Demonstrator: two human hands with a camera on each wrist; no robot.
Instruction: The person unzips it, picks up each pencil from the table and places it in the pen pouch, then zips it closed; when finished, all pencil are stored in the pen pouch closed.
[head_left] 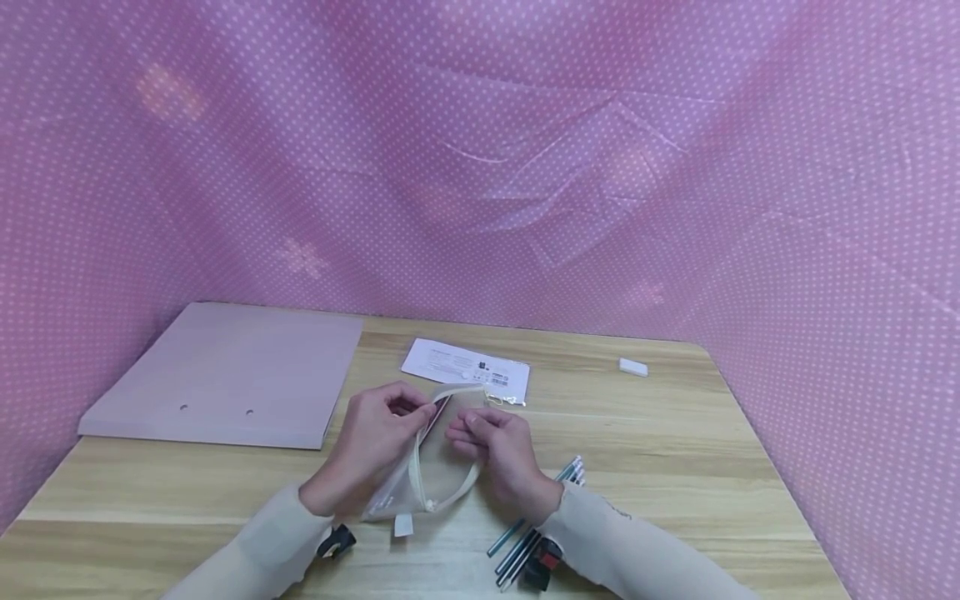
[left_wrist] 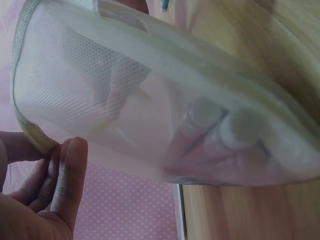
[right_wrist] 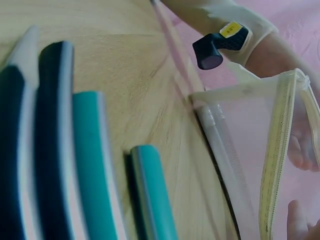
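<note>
A translucent mesh zip pouch [head_left: 442, 467] stands tilted on the wooden table, its mouth spread wide. My left hand [head_left: 382, 429] pinches the upper rim between thumb and fingers, plainly seen in the left wrist view. Over the near rim reaches my right hand [head_left: 498, 450], bent fingertips within the mouth; whether they grip the rim is unclear. Inside lie slender items with white round ends [left_wrist: 245, 125], blurred through the mesh. Several pencils [head_left: 517, 550], dark and teal, lie under my right forearm, some sharpened. They show large in the right wrist view.
A pale folder [head_left: 232, 375] with two holes covers the table's back left. Behind the pouch lies a white printed packet [head_left: 468, 369]. A small white block [head_left: 633, 367], perhaps an eraser, sits at the back right. Pink dotted cloth [head_left: 480, 167] hangs around the table.
</note>
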